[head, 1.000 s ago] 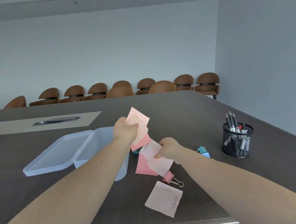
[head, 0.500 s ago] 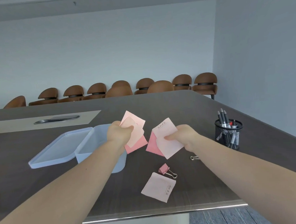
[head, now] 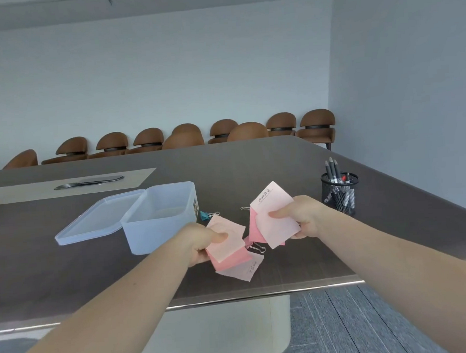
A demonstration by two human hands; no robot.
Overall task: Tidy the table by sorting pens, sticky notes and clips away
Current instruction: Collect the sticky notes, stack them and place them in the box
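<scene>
My left hand (head: 200,242) grips a small stack of pink sticky notes (head: 225,243) low over the table's front. My right hand (head: 301,215) holds another bunch of pale and darker pink sticky notes (head: 272,217), a little higher and to the right. One loose pale note (head: 244,269) lies on the table, partly under the left stack. A pink binder clip (head: 253,244) rests between my hands. A teal binder clip (head: 205,215) lies beside the clear plastic box (head: 158,221). Pens stand in a black mesh cup (head: 338,193) at the right.
The box's lid (head: 100,217) lies open to its left. A small metal clip handle (head: 245,208) shows behind the right-hand notes. A dark flat object (head: 90,181) lies on a beige inset farther back. The table's front edge (head: 261,293) runs just below my hands. Brown chairs line the far wall.
My left hand has dropped down and toward me with its notes, away from the box. My right hand has lifted its notes off the table and moved right. The camera has tilted down.
</scene>
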